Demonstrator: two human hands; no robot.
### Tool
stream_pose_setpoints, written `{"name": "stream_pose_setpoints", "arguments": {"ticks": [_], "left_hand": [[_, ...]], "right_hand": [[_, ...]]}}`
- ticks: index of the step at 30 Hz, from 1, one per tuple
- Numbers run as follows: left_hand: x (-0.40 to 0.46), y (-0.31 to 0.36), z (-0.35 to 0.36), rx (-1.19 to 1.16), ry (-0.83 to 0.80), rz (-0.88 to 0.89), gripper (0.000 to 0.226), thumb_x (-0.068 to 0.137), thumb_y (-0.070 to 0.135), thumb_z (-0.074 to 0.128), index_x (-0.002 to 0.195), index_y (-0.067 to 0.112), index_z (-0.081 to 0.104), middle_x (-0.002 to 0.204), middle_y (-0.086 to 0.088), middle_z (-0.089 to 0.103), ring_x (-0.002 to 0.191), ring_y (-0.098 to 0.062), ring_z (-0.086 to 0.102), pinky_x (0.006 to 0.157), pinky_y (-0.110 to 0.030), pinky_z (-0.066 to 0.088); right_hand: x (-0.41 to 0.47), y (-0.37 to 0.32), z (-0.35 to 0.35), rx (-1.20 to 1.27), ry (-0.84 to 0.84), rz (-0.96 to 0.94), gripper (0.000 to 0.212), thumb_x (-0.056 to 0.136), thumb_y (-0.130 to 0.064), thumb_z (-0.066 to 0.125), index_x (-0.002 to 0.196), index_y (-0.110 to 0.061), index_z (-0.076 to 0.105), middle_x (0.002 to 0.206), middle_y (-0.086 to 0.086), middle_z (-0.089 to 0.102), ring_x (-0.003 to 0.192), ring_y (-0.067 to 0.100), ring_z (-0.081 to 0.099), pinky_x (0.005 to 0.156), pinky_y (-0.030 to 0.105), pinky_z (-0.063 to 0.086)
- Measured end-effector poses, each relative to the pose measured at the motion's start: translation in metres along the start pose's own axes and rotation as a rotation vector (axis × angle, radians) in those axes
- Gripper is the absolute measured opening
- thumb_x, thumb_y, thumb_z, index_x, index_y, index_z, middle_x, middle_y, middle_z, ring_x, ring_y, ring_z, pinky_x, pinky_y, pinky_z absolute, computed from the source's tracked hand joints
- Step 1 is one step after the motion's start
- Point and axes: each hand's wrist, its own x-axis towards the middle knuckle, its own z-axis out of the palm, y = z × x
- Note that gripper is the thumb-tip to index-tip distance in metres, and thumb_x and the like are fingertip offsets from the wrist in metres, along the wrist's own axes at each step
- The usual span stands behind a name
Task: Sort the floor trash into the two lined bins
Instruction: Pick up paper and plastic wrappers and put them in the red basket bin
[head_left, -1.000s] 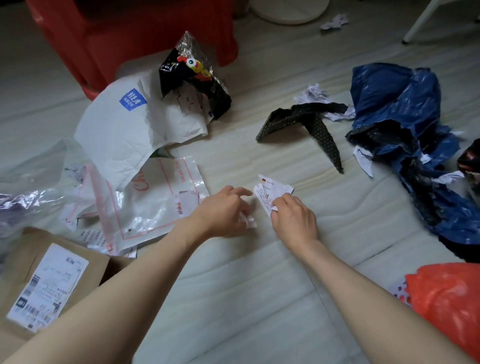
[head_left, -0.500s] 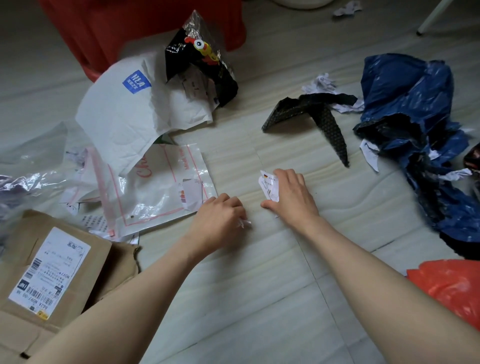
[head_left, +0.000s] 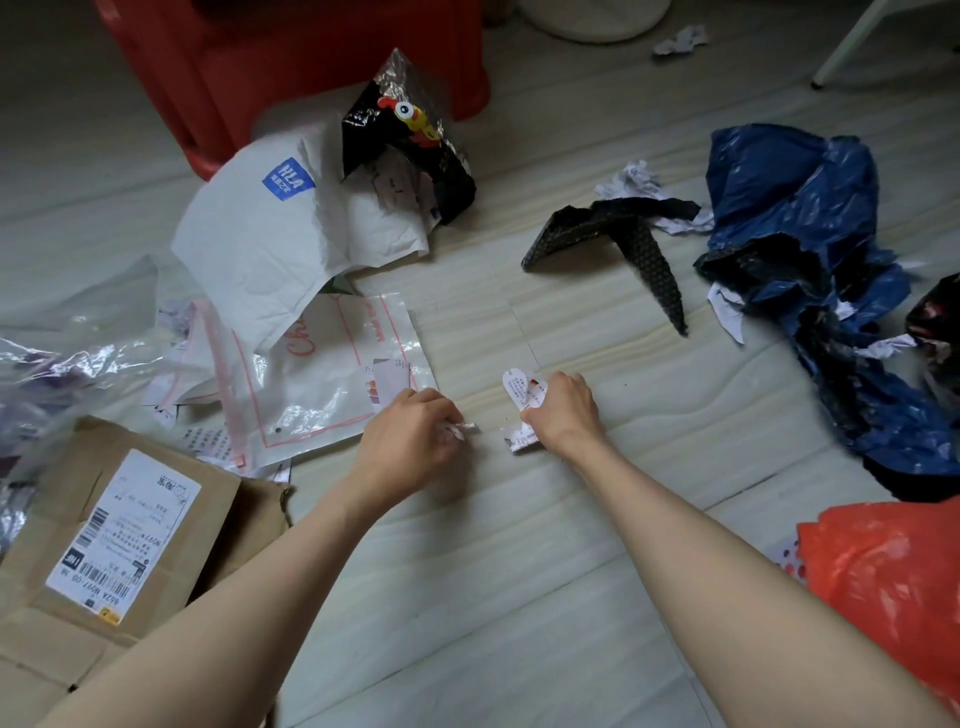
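My right hand (head_left: 563, 410) grips a small white printed paper tag (head_left: 522, 389) that sticks up above its fingers, and a crumpled white scrap (head_left: 519, 440) shows under its heel on the pale floor. My left hand (head_left: 413, 441) is curled over a small crumpled paper bit (head_left: 462, 429) that pokes out by its fingertips. The two hands sit side by side, a short gap apart. No bin shows as such in this view.
Left: a clear zip bag with pink print (head_left: 317, 379), a white mailer (head_left: 270, 239), a black foil snack bag (head_left: 410, 140), a cardboard box (head_left: 104, 525). Right: a black dotted wrapper (head_left: 618, 228), a blue plastic bag (head_left: 810, 244), an orange bag (head_left: 893, 587). A red stool (head_left: 291, 62) stands behind.
My hands have drawn apart. The right hand has closed round the tag and a second scrap now shows beneath it. The left hand keeps its paper bit.
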Motion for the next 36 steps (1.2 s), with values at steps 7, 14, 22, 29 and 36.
{"name": "stream_pose_setpoints", "arguments": {"ticks": [7, 14, 22, 29, 36], "left_hand": [[-0.001, 0.013, -0.023, -0.245, 0.179, -0.153, 0.014, 0.082, 0.029, 0.065, 0.086, 0.016, 0.07, 0.092, -0.001, 0.067, 0.089, -0.019, 0.058, 0.075, -0.031, 0.047], [-0.009, 0.074, -0.06, -0.418, 0.305, -0.131, 0.012, 0.079, 0.015, 0.061, 0.088, 0.018, 0.069, 0.095, -0.001, 0.067, 0.084, -0.015, 0.057, 0.068, -0.024, 0.044], [-0.023, 0.236, -0.118, -0.401, 0.367, 0.306, 0.011, 0.081, 0.025, 0.067, 0.087, 0.017, 0.07, 0.085, 0.008, 0.061, 0.082, -0.011, 0.057, 0.065, -0.016, 0.04], [-0.069, 0.384, -0.082, -0.473, 0.153, 0.381, 0.015, 0.08, 0.026, 0.061, 0.083, 0.013, 0.068, 0.073, -0.009, 0.068, 0.071, -0.024, 0.063, 0.06, -0.029, 0.047], [-0.108, 0.395, 0.015, -0.241, -0.158, 0.376, 0.011, 0.083, 0.03, 0.059, 0.087, 0.02, 0.061, 0.096, -0.007, 0.07, 0.093, -0.024, 0.064, 0.073, -0.029, 0.046]], "right_hand": [[-0.018, 0.005, -0.013, 0.216, -0.017, 0.054, 0.008, 0.085, -0.016, 0.06, 0.083, -0.009, 0.056, 0.101, 0.014, 0.063, 0.097, 0.028, 0.056, 0.064, 0.023, 0.034], [-0.052, -0.004, -0.105, 0.357, 0.08, -0.094, 0.008, 0.083, -0.014, 0.062, 0.079, -0.012, 0.055, 0.088, 0.005, 0.057, 0.082, 0.023, 0.051, 0.056, 0.024, 0.036], [-0.13, 0.069, -0.254, 0.302, 0.326, -0.107, 0.011, 0.081, -0.014, 0.061, 0.072, -0.013, 0.055, 0.082, 0.01, 0.058, 0.082, 0.027, 0.056, 0.052, 0.025, 0.035], [-0.206, 0.19, -0.301, 0.198, 0.349, 0.086, 0.013, 0.087, -0.011, 0.055, 0.073, -0.013, 0.055, 0.078, 0.01, 0.05, 0.078, 0.021, 0.045, 0.048, 0.022, 0.026], [-0.225, 0.263, -0.268, 0.029, 0.06, 0.239, 0.042, 0.1, -0.039, 0.033, 0.087, -0.008, 0.058, 0.082, 0.009, 0.058, 0.082, 0.023, 0.057, 0.052, 0.023, 0.039]]}}
